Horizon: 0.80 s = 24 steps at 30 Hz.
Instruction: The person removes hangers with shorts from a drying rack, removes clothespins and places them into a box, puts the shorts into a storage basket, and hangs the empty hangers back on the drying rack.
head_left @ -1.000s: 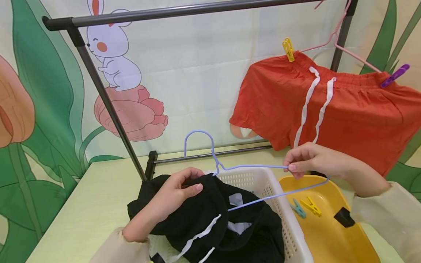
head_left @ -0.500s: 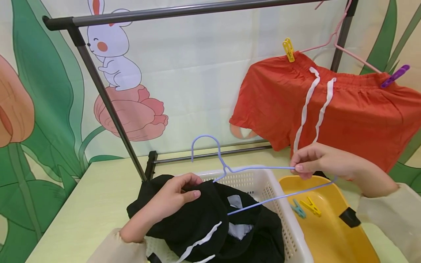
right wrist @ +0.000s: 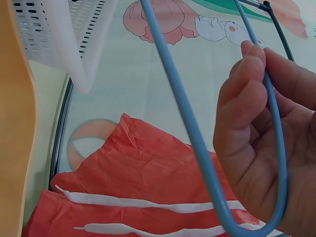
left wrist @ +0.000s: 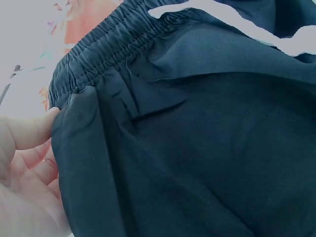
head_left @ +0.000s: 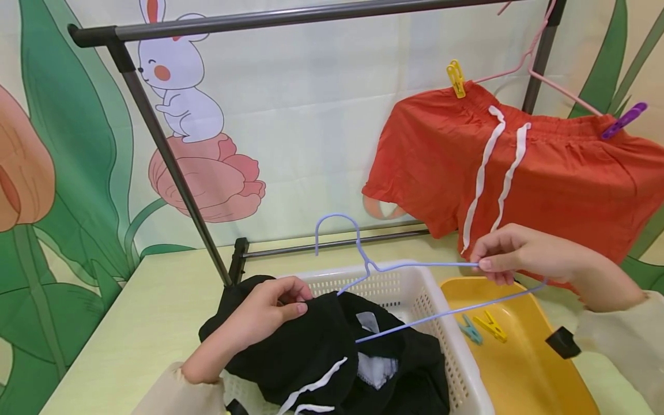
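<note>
My right hand (head_left: 524,253) pinches the upper arm of a blue wire hanger (head_left: 415,265) between thumb and fingers, near its right corner. The hanger's left end runs inside the waistband of black shorts (head_left: 306,346) with white drawstrings, and its hook points up. In the left wrist view my left hand (left wrist: 29,158) pinches the edge of the shorts (left wrist: 187,133) just below the gathered waistband. The right wrist view shows the bent corner of the hanger (right wrist: 192,128) lying across my right palm (right wrist: 276,123).
A white perforated basket (head_left: 415,282) stands under the black shorts. Beside it, a yellow tray (head_left: 519,369) holds a teal and a yellow clothespin (head_left: 490,325). Red shorts (head_left: 498,167) hang behind from a pink hanger (head_left: 562,89), clipped with two clothespins. A dark metal rack (head_left: 290,20) spans the back.
My right hand has moved right with the hanger, so its hook has shifted right and slightly down. My left hand has moved slightly left and down with the shorts' edge.
</note>
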Each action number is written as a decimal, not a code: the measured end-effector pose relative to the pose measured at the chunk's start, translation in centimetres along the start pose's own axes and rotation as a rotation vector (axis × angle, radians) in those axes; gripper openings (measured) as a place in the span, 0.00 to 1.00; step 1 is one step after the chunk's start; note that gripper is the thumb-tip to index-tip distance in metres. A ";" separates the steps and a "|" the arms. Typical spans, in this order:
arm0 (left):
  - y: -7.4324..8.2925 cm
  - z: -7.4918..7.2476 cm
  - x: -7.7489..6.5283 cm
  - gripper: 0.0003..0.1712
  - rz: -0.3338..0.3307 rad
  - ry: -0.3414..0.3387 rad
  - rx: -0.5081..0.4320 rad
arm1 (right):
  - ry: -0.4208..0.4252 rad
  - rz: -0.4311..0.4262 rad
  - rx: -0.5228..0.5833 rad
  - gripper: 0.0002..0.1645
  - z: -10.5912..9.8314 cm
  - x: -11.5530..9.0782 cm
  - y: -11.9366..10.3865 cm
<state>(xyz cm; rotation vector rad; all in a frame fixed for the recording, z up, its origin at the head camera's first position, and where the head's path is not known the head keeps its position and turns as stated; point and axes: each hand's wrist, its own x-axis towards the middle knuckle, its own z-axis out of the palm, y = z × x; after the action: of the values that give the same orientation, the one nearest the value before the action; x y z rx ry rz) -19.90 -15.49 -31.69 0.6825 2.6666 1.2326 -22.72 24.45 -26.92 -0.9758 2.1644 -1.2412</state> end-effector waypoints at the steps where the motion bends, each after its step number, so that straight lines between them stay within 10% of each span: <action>1: 0.0 0.0 0.0 0.05 -0.001 0.000 0.001 | 0.005 0.000 -0.007 0.07 -0.1 -0.1 0.0; 24: -1.2 -1.3 -0.9 0.05 -0.021 0.075 0.128 | 0.059 -0.020 -0.012 0.10 -1.3 -2.2 0.2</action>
<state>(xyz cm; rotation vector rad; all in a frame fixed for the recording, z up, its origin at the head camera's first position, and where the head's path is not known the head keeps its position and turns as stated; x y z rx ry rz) -19.90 -17.45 -31.76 0.6354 2.8262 1.1117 -22.23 26.90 -26.34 -0.9801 2.2148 -1.2826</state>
